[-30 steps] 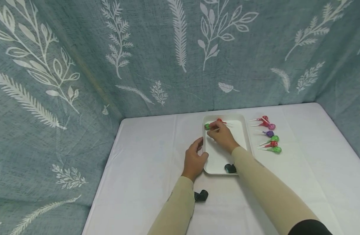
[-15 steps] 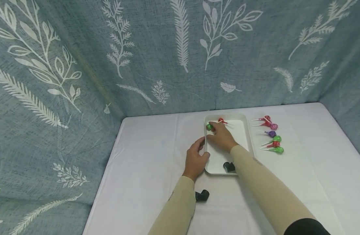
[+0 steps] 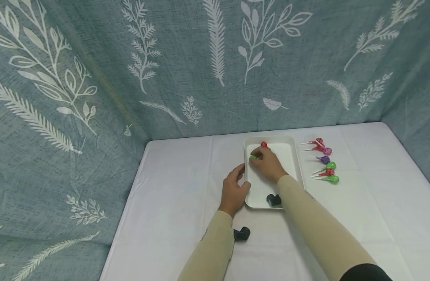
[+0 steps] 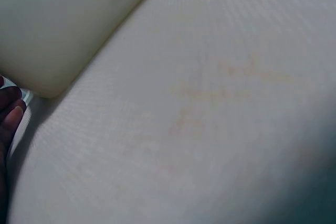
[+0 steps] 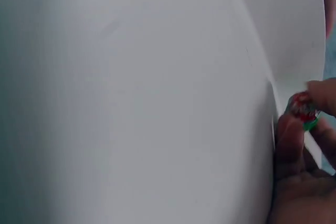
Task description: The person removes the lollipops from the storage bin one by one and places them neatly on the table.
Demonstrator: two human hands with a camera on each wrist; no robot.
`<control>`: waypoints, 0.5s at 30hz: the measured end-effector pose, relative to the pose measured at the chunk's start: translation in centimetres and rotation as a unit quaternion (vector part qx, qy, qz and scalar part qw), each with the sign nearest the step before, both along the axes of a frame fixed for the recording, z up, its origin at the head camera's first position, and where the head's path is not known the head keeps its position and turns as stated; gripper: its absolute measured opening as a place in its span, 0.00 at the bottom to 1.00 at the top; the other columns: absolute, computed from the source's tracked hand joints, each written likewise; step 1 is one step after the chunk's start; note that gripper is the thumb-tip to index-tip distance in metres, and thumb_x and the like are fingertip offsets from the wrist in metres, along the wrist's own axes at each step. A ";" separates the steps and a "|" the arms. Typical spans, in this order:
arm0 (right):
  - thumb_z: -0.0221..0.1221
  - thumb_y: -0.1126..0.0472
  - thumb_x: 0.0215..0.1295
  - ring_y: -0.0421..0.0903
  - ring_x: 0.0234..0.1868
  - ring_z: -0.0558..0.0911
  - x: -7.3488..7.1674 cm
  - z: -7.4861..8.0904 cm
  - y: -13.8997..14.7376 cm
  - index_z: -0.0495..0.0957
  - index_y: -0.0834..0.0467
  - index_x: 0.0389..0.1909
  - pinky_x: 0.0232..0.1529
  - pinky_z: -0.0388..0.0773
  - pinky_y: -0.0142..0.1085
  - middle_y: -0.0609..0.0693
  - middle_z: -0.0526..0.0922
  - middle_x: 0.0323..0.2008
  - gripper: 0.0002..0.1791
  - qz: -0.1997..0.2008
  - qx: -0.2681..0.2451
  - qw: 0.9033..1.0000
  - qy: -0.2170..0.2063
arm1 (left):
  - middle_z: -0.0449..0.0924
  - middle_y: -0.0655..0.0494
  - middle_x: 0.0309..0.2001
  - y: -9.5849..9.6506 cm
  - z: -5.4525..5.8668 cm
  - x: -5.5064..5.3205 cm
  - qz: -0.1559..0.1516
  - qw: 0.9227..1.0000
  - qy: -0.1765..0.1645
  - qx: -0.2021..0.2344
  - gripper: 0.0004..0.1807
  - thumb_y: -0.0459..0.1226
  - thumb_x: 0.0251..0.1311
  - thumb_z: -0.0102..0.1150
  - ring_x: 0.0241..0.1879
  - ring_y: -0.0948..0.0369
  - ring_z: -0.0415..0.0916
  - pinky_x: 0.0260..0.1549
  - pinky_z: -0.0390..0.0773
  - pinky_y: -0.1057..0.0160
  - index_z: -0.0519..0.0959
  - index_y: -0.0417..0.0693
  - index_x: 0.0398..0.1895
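Observation:
In the head view, a white tray [image 3: 275, 166] lies on the table. Within its far left part, my right hand [image 3: 267, 164] pinches a green-wrapped lollipop [image 3: 254, 157]. The right wrist view shows the thumb and fingers round the lollipop's head [image 5: 303, 106], its wrapper red and green, close to the tray wall; the stick is mostly hidden. Just beyond that hand, a red lollipop [image 3: 264, 144] lies in the tray, partly covered. My left hand [image 3: 233, 191] touches the tray's left rim, thumb and fingers spread apart; a few fingertips [image 4: 13, 114] show in the left wrist view.
Right of the tray, several lollipops lie in a loose column: red ones [image 3: 318, 141], a pink one [image 3: 327, 151], a purple one [image 3: 325, 160] and green ones [image 3: 333, 179]. A white cloth [image 3: 180, 195] covers the table. A patterned blue-green curtain [image 3: 187, 70] hangs behind it.
The right hand has drawn the green lollipop slightly toward the person, away from the tray's far left corner. Its fingers now hide more of it. The left hand stays at the rim.

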State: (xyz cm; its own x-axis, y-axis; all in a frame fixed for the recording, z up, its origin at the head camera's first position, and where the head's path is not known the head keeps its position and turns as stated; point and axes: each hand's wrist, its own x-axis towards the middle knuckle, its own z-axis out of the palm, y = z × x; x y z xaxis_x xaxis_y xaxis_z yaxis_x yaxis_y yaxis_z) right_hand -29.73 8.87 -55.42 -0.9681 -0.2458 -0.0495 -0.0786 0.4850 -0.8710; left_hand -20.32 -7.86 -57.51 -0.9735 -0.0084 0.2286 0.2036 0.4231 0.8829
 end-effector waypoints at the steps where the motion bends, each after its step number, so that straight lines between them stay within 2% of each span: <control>1: 0.64 0.57 0.78 0.55 0.52 0.81 0.0 0.0 0.2 0.81 0.63 0.59 0.57 0.79 0.50 0.59 0.83 0.53 0.16 -0.006 -0.019 1.000 -0.008 | 0.82 0.48 0.67 0.0 0.0 0.0 0.000 1.000 -0.002 0.001 0.35 0.29 0.58 0.58 0.70 0.57 0.76 0.68 0.77 0.59 0.77 0.39 0.73; 5: 0.63 0.59 0.81 0.52 0.49 0.85 -0.1 -0.2 0.7 0.79 0.64 0.60 0.52 0.82 0.42 0.58 0.84 0.52 0.16 -0.027 -0.088 0.995 -0.033 | 0.82 0.49 0.67 0.1 -0.2 0.0 0.000 1.000 -0.006 -0.001 0.35 0.29 0.59 0.58 0.70 0.58 0.76 0.68 0.77 0.60 0.77 0.39 0.74; 10: 0.60 0.64 0.82 0.51 0.47 0.89 -0.4 -0.3 0.8 0.75 0.68 0.61 0.43 0.87 0.36 0.62 0.85 0.51 0.15 -0.031 -0.177 0.983 -0.047 | 0.82 0.48 0.67 0.1 -0.2 0.0 0.000 1.000 -0.004 -0.002 0.35 0.29 0.58 0.58 0.70 0.57 0.76 0.68 0.77 0.61 0.77 0.39 0.74; 12: 0.61 0.65 0.81 0.51 0.47 0.89 -0.4 -0.3 0.8 0.75 0.69 0.62 0.42 0.87 0.34 0.62 0.85 0.50 0.16 -0.029 -0.186 0.981 -0.047 | 0.82 0.48 0.67 0.0 -0.2 0.0 -0.001 1.000 -0.004 -0.003 0.35 0.29 0.58 0.58 0.70 0.57 0.76 0.68 0.76 0.61 0.76 0.39 0.74; 15: 0.63 0.65 0.79 0.48 0.47 0.88 -0.4 -0.5 0.7 0.76 0.67 0.62 0.41 0.85 0.33 0.61 0.85 0.51 0.17 -0.026 -0.168 0.984 -0.043 | 0.82 0.48 0.68 -0.1 -0.2 0.0 -0.002 1.000 -0.003 -0.005 0.35 0.29 0.59 0.58 0.70 0.58 0.76 0.68 0.76 0.61 0.76 0.40 0.74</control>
State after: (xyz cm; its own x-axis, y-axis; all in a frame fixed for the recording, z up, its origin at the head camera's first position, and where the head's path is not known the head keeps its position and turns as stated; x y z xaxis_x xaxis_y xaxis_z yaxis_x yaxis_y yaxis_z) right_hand -30.18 9.57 -55.93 -0.9756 -0.2122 -0.0562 0.0200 0.1692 -0.9854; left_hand -20.30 -7.94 -57.70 -0.9750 -0.0029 0.2223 0.1993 0.4321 0.8796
